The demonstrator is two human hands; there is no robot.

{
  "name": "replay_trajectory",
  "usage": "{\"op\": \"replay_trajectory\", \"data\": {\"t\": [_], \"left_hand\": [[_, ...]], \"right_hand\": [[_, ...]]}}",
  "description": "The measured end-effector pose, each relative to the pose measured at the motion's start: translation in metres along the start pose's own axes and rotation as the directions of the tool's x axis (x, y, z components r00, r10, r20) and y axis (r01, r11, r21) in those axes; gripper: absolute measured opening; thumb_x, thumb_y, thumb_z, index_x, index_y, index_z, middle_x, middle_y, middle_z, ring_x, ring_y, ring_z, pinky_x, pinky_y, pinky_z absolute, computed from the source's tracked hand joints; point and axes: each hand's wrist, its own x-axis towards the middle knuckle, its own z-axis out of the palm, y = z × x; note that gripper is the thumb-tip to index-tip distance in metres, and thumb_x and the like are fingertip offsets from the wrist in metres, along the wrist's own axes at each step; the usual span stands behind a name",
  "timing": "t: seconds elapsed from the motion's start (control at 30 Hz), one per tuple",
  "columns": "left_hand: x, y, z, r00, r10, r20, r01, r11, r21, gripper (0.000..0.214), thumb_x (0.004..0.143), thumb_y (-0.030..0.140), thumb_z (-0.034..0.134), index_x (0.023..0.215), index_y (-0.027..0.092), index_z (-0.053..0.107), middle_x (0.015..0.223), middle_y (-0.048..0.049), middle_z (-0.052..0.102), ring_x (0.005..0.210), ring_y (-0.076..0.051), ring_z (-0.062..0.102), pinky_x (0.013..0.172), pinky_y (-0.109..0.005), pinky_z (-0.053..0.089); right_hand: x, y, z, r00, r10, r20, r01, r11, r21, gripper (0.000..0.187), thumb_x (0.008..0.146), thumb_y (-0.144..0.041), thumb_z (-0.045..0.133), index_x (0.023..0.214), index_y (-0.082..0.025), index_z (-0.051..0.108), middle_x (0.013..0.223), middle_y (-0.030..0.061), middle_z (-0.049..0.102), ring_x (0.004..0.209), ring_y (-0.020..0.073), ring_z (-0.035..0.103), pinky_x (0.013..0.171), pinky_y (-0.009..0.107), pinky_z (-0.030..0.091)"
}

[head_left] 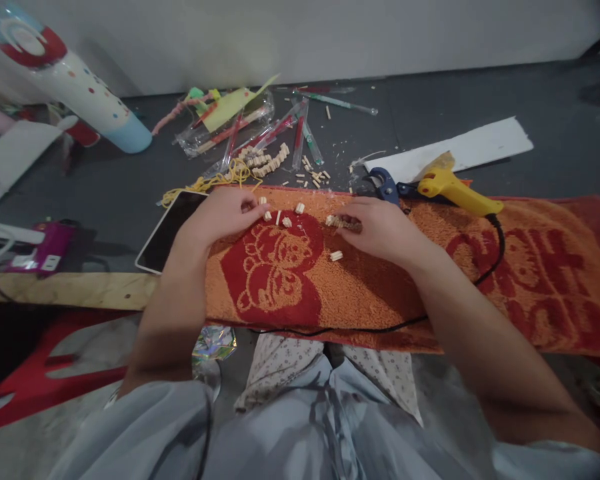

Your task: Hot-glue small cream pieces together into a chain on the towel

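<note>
My left hand (pixel 225 215) rests palm down on the near-left part of an orange towel (pixel 380 293) with a red bear heart; its fingers curl over a small pale wooden piece (pixel 263 201). My right hand (pixel 380 230) lies on the towel to the right, fingers pinched on a short row of joined wooden pieces (pixel 343 223). Several loose wooden pieces (pixel 286 219) lie between the hands, and one piece (pixel 336 255) sits just below my right hand.
A yellow glue gun (pixel 455 190) with a black cord (pixel 495 257) lies on the towel's far edge beside blue-handled cutters (pixel 384 183). A phone (pixel 170 230) lies at left. Glue sticks (pixel 300 130), yellow string (pixel 220 180), wooden bits (pixel 265 162) and a white strip (pixel 460 148) lie beyond.
</note>
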Motion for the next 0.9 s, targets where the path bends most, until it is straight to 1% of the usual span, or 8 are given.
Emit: {"op": "replay_trajectory", "data": {"t": [0.1,0.17,0.47,0.6,0.67,0.73,0.8,0.9], "left_hand": [[0.001,0.005,0.004,0.997,-0.063,0.036,0.059,0.993,0.102,0.047,0.084,0.059,0.059,0.055,0.021,0.056,0.053,-0.0003,0.055,0.049,-0.013,0.042,0.055,-0.03,0.026],[0.001,0.008,0.007,0.999,-0.032,0.019,0.029,0.991,0.127,0.049,0.082,0.059,0.061,0.053,0.021,0.053,0.05,0.0003,0.052,0.046,-0.012,0.038,0.052,-0.029,0.023],[-0.005,0.011,0.003,1.0,0.006,-0.027,-0.003,0.994,0.108,0.022,0.073,0.033,0.066,0.058,0.021,0.056,0.052,0.0014,0.054,0.048,-0.013,0.042,0.053,-0.03,0.028],[-0.009,0.015,0.0,0.972,0.169,-0.166,-0.191,0.973,-0.128,0.007,0.072,0.026,0.066,0.072,0.02,0.065,0.051,0.0042,0.052,0.048,-0.01,0.045,0.053,-0.027,0.036],[-0.009,0.018,0.003,0.931,0.251,-0.264,-0.322,0.906,-0.275,0.008,0.074,0.026,0.069,0.077,0.019,0.068,0.061,0.0018,0.06,0.053,-0.01,0.051,0.054,-0.025,0.041],[-0.008,0.022,0.01,0.903,0.26,-0.342,-0.393,0.821,-0.414,0.011,0.076,0.029,0.072,0.08,0.019,0.069,0.075,-0.002,0.067,0.063,-0.011,0.059,0.058,-0.025,0.048],[-0.006,0.025,0.017,0.933,0.146,-0.33,-0.328,0.727,-0.604,0.021,0.079,0.041,0.073,0.083,0.021,0.068,0.083,-0.0034,0.069,0.067,-0.012,0.062,0.058,-0.026,0.051],[-0.002,0.031,0.025,0.979,0.02,-0.203,-0.178,0.569,-0.803,0.036,0.078,0.056,0.074,0.086,0.021,0.066,0.079,-0.0022,0.068,0.064,-0.012,0.063,0.052,-0.024,0.051]], "right_hand": [[0.0,0.0,0.0,1.0,0.0,0.003,0.0,1.0,-0.002,0.017,0.081,-0.017,0.059,0.093,-0.018,0.072,0.095,0.0112,0.072,0.091,0.0276,0.066,0.075,0.035,0.048],[0.0,0.0,0.0,1.0,0.0,0.005,0.0,1.0,-0.004,0.016,0.082,-0.017,0.059,0.092,-0.018,0.071,0.094,0.0113,0.072,0.091,0.0275,0.066,0.074,0.035,0.048],[0.0,0.0,0.0,1.0,-0.002,0.006,0.002,1.0,0.0,0.013,0.082,-0.018,0.059,0.089,-0.019,0.07,0.092,0.0102,0.071,0.089,0.0267,0.065,0.074,0.034,0.047],[0.0,-0.001,-0.001,1.0,0.003,0.02,-0.002,1.0,-0.01,0.014,0.08,-0.015,0.058,0.089,-0.017,0.069,0.092,0.0119,0.07,0.089,0.0279,0.065,0.073,0.035,0.047],[0.0,-0.001,-0.001,1.0,0.005,0.025,-0.005,1.0,-0.008,0.015,0.08,-0.015,0.058,0.09,-0.017,0.07,0.092,0.012,0.07,0.089,0.0278,0.065,0.073,0.035,0.046],[0.0,-0.001,-0.001,1.0,0.009,0.025,-0.009,1.0,0.01,0.016,0.08,-0.016,0.058,0.091,-0.016,0.07,0.093,0.0119,0.07,0.088,0.027,0.064,0.073,0.034,0.046],[0.0,0.0,-0.002,1.0,0.012,0.013,-0.012,0.999,0.037,0.017,0.081,-0.016,0.057,0.092,-0.016,0.071,0.092,0.0116,0.07,0.087,0.0258,0.064,0.073,0.033,0.046],[0.0,0.002,-0.003,0.999,0.013,-0.053,-0.009,0.996,0.088,0.016,0.083,-0.019,0.057,0.091,-0.017,0.071,0.088,0.0096,0.068,0.081,0.0231,0.062,0.071,0.032,0.044]]}}
